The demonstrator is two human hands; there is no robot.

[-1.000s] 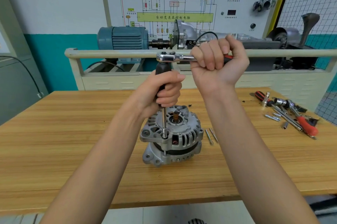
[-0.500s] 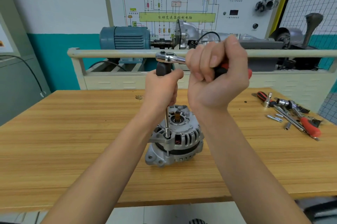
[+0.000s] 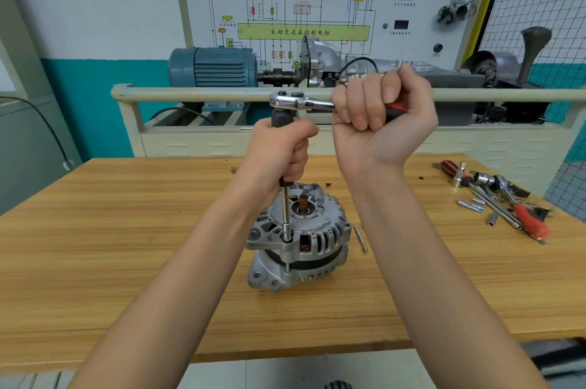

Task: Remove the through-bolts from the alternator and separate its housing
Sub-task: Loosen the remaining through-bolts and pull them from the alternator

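Observation:
A silver alternator stands shaft-up on the wooden bench. A long extension bar with a socket sits vertically on a through-bolt at the housing's front-left edge. My left hand grips the black upper part of that bar. A chrome ratchet tops the bar, and my right hand grips its red-and-black handle, out to the right. A removed through-bolt lies on the bench just right of the alternator.
Loose sockets, bits and a red-handled tool lie at the bench's right end. Behind the bench a cream rail fronts a training rig with a blue motor and a wiring board.
My right hand has swung the ratchet handle, first toward me and then back out to the right. The left hand keeps hold of the bar. The camera has shifted slightly.

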